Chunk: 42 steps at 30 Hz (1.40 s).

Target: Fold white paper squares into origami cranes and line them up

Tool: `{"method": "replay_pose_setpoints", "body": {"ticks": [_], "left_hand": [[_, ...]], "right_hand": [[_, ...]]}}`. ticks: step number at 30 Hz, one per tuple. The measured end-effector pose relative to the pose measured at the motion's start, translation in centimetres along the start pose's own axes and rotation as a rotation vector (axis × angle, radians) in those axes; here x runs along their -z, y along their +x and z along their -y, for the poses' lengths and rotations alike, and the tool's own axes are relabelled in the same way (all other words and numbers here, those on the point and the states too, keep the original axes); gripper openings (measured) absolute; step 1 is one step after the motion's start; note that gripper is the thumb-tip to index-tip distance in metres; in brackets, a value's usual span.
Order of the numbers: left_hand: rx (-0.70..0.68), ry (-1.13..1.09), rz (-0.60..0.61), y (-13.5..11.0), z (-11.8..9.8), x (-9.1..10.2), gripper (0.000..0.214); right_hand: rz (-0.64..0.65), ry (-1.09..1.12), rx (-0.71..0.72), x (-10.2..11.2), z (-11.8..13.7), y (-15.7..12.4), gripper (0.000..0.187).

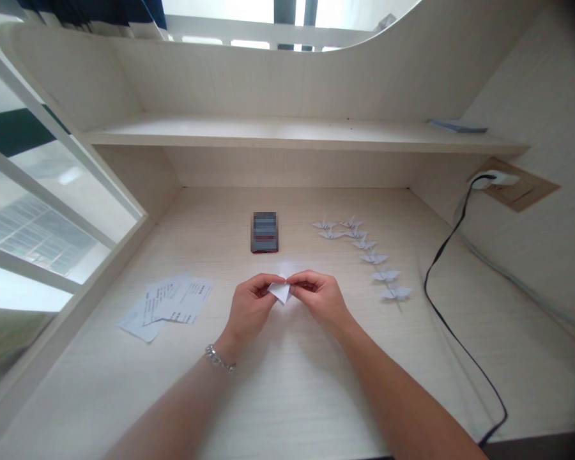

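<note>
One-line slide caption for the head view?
Left hand and right hand pinch a small folded paper over the desk; paper cranes right, phone behind, printed sheets left.

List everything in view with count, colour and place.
desk: one, pale wood, lower view
shelf: one, pale wood, above the desk
folded paper: one, white, pinched between left hand and right hand
paper cranes: about eight, white, curved row right of the hands
phone: one, dark, on the desk beyond the hands
printed sheets: a few, white, overlapping, left of the hands
cable: one, black, desk's right side
plug: one, white, in the wall socket
flat item: one, blue-grey, shelf's right end
bracelet: one, silver, left wrist
left hand: one, bare, fingers on the paper
right hand: one, bare, fingers on the paper
</note>
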State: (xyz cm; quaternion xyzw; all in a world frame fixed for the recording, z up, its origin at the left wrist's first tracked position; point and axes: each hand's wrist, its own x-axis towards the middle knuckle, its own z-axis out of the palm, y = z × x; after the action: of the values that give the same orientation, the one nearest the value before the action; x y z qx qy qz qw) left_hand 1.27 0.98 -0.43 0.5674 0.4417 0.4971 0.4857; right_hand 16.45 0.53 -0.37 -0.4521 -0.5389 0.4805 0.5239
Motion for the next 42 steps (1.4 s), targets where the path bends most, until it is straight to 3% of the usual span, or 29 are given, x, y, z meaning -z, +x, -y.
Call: {"method": "replay_pose_setpoints", "body": {"ticks": [19, 25, 30, 42], "left_hand": [[0.068, 0.017, 0.018, 0.03, 0.08, 0.13, 0.019], [0.16, -0.172, 0.028, 0.28, 0.14, 0.01, 0.021], [0.188, -0.239, 0.041, 0.23, 0.12, -0.1, 0.022], [0.225, -0.177, 0.046, 0.24, -0.05, -0.08, 0.025]], "right_hand": [[0.026, -0.145, -0.002, 0.41, 0.09, 0.04, 0.011], [0.027, -0.036, -0.048, 0.29, 0.07, 0.14, 0.021], [0.024, -0.025, -0.065, 0.26, 0.02, 0.17, 0.017], [0.055, -0.097, -0.078, 0.53, -0.17, 0.26, 0.014]]}}
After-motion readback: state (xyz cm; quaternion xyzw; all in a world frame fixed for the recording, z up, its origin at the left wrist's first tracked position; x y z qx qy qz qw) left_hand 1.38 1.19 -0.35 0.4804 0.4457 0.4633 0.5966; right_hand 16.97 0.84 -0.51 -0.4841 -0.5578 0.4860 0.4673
